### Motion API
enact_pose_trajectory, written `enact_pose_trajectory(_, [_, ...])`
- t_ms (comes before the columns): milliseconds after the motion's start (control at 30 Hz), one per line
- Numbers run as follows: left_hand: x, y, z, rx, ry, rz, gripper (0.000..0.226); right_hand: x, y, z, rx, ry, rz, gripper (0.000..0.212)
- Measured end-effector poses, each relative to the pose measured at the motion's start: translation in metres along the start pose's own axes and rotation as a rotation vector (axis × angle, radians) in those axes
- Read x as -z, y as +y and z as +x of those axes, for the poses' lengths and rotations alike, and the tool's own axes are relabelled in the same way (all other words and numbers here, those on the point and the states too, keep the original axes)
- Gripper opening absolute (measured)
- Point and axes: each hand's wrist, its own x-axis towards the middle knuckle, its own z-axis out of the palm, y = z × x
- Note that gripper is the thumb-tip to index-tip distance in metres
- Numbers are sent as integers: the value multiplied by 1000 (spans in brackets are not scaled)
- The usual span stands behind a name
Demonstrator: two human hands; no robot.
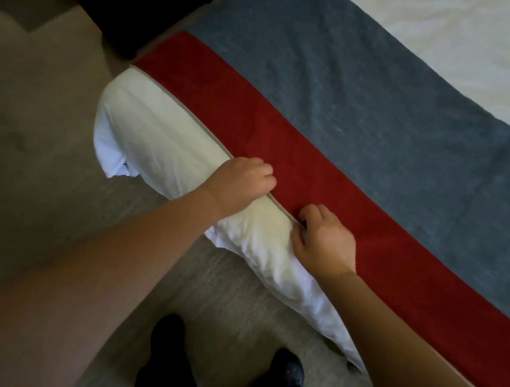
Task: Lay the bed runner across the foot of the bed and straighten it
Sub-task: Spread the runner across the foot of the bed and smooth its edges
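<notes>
Red edge of the runner [345,133] gripped by left hand [242,178] and right hand [325,241], fingers curled, arms stretched forward. Lying pretty flat across foot of bed [160,135], grey band slightly wrinkled.

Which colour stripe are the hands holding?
The red stripe, the nearer one. The left hand and right hand grip its border; the grey stripe lies beyond, untouched.

The bed runner [345,133] has two plain bands: deep red just beyond the left hand [242,180] and right hand [323,239], and mottled blue-grey farther off. Pale piping edges it at the fingers. The bed [160,135] sheet under the wrists is white. The floor [36,143] is beige. The socks [168,355] are dark, perhaps navy.
</notes>
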Motion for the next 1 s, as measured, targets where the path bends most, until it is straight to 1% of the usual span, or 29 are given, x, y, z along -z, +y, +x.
enact_pose_trajectory(133, [2, -47, -4, -37, -17, 83, 17, -7, -29, 35, -10, 33, 1, 21])
enact_pose_trajectory(233, [1, -90, -8, 12, -63, 95, 12, -16, -58, 70, -27, 45, 5, 24])
enact_pose_trajectory(300, [-1, -116, -13, 73, -105, 62, 17, -22, -77, 89, -72, 19, -15, 22])
enact_pose_trajectory(367, [-3, -133, -18, 84, -112, 30, 18, -27, -92, 99, -92, 12, -62, 15])
enact_pose_trajectory(433, [-4, -138, -25, 6, -51, -3, 13, -30, -102, 96, -65, 57, -74, 6])
enact_pose_trajectory(500, [-3, -140, -34, -111, 25, -2, 12, -31, -108, 87, -12, 113, -84, 12])
enact_pose_trajectory(533, [-2, -142, -39, -147, 21, 16, 14, -31, -110, 84, -7, 122, -88, 15])
enact_pose_trajectory(600, [-1, -151, -48, -174, -1, 70, 19, -31, -111, 86, -4, 104, -67, 16])
enact_pose_trajectory(633, [-1, -157, -51, -160, -1, 88, 20, -30, -111, 90, -8, 84, -45, 13])
enact_pose_trajectory(667, [-1, -166, -52, -111, 9, 84, 20, -31, -111, 94, -15, 71, -25, 10])
enact_pose_trajectory(767, [-4, -198, -50, 173, 43, 8, 23, -32, -118, 112, 8, 68, 8, 10])
enact_pose_trajectory(833, [-5, -218, -48, 300, 1, -23, 24, -36, -130, 128, 19, 76, 24, 16])
enact_pose_trajectory(900, [-5, -232, -46, 321, -54, 3, 22, -40, -144, 146, -3, 71, 41, 26])
enact_pose_trajectory(967, [-5, -241, -45, 265, -67, 29, 19, -44, -156, 164, -43, 66, 69, 32])
enact_pose_trajectory(1000, [-4, -243, -46, 211, -38, 37, 17, -45, -160, 173, -60, 63, 84, 30])
